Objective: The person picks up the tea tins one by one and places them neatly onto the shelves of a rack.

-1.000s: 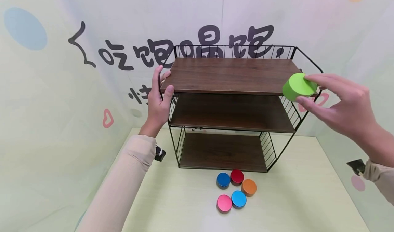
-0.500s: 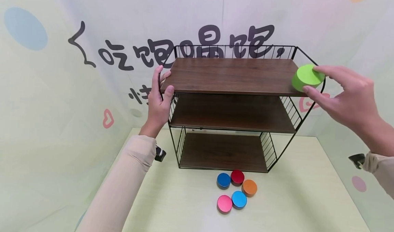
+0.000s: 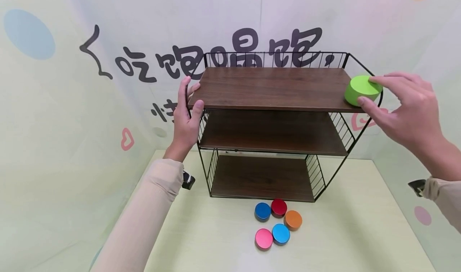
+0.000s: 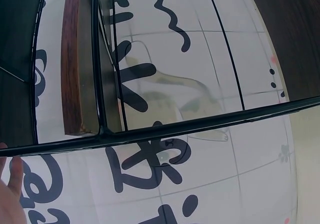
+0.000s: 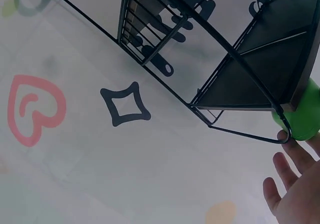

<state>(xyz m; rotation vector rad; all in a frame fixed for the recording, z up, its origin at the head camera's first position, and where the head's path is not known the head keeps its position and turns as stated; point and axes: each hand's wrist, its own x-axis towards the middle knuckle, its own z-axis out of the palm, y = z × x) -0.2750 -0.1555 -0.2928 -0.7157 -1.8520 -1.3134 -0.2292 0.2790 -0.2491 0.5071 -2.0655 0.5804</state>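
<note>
My right hand (image 3: 410,107) pinches a bright green round block (image 3: 363,87) between thumb and fingers, at the front right corner of the top board (image 3: 273,85) of a three-tier rack. From below, in the right wrist view, the green block (image 5: 309,115) shows past the board's corner, beside the bent wire rail (image 5: 250,134). My left hand (image 3: 185,119) grips the rack's front left corner, thumb on the board's front edge and fingers beyond the wire side. Only some fingertips of the left hand (image 4: 14,196) show in the left wrist view.
On the table (image 3: 345,232) before the rack lie several round pieces: dark blue (image 3: 262,211), red (image 3: 279,207), orange (image 3: 293,220), light blue (image 3: 281,234) and pink (image 3: 264,238). Below are the rack's middle board (image 3: 273,133) and bottom board (image 3: 263,178). A printed cloth backdrop (image 3: 144,19) surrounds the table.
My right hand has carried the green block rightward and up, from in front of the top board's edge to over its right corner. The left hand has stayed on the rack.
</note>
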